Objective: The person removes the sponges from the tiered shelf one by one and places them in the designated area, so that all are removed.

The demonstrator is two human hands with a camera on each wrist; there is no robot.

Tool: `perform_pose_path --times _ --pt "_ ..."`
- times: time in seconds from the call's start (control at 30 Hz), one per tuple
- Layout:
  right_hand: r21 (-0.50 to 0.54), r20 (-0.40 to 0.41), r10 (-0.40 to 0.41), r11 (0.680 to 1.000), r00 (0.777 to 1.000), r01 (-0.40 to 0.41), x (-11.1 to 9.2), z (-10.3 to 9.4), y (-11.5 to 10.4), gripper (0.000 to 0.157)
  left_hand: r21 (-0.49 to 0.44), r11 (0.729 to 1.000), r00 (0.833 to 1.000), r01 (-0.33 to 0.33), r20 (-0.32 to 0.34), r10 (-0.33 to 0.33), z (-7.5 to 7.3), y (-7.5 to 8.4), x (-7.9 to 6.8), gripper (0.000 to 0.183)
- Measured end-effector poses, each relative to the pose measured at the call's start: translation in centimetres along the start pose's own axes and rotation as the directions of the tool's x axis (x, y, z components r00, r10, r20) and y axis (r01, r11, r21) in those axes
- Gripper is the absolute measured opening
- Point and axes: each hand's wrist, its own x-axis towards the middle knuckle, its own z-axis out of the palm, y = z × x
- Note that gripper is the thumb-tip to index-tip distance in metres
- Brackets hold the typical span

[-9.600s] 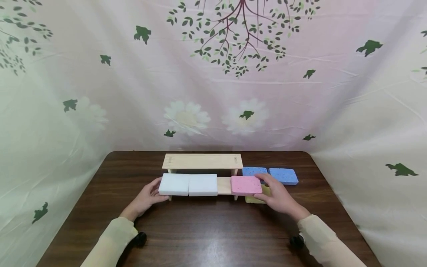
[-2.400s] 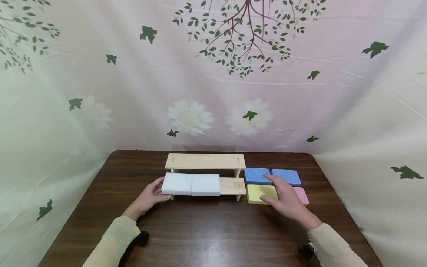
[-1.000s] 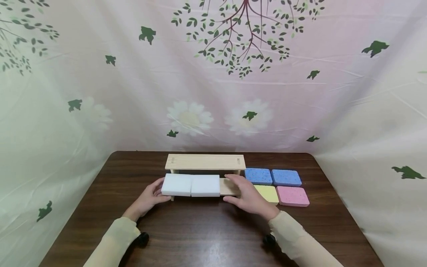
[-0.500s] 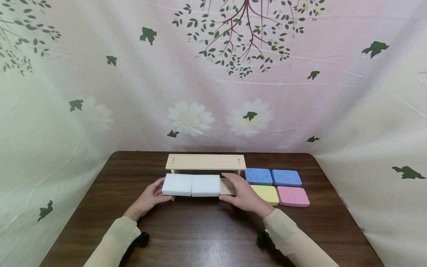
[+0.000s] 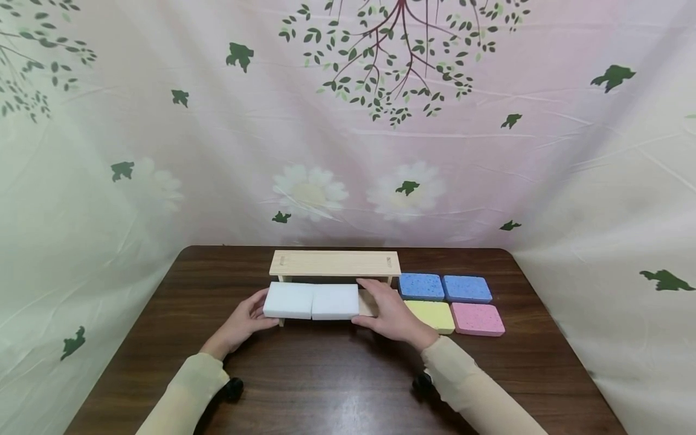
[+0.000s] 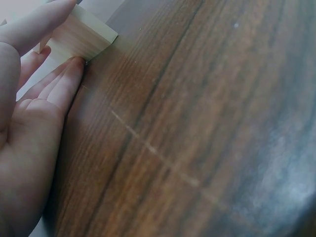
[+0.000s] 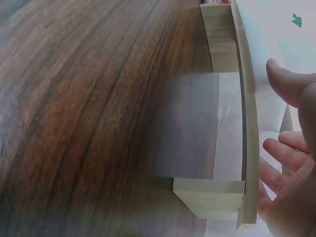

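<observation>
Two white foam blocks, a left one [image 5: 288, 301] and a right one [image 5: 335, 302], lie side by side on the front wooden step of a low stand [image 5: 367, 304]. At the stand's left end, my left hand [image 5: 241, 318] holds the end with thumb in front and fingers behind; the left wrist view shows fingers against its wooden leg [image 6: 81, 37]. My right hand [image 5: 393, 315] spans the step's right part, thumb and index at the right block's corners. Its fingers are spread, and the right wrist view shows the thumb [image 7: 286, 86] beside the white block; contact is unclear.
Behind stands a higher wooden step [image 5: 334, 263]. To the right lie two blue sponges, one left [image 5: 421, 287] and one right [image 5: 467, 289], with a yellow sponge [image 5: 432, 316] and a pink sponge [image 5: 478, 319] in front. A printed curtain [image 5: 348, 151] backs the brown table [image 5: 326, 374].
The pink sponge has gone from the step to beside the yellow sponge. My right hand has moved left from the sponges to the right white block. My left hand has stayed put.
</observation>
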Motion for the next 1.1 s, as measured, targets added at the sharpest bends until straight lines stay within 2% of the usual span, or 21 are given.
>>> perform_pose_path --times 0.43,1.1 --pt "-0.037 -0.011 -0.002 0.999 1.000 0.002 0.21 0.60 -0.31 0.084 0.018 1.000 1.000 -0.008 0.002 0.008 -0.06 -0.03 -0.09 0.093" --pt "-0.013 -0.037 -0.001 1.000 0.999 0.000 -0.01 0.62 -0.05 0.080 0.012 1.000 1.000 -0.012 0.003 0.012 0.01 0.04 -0.06 0.093"
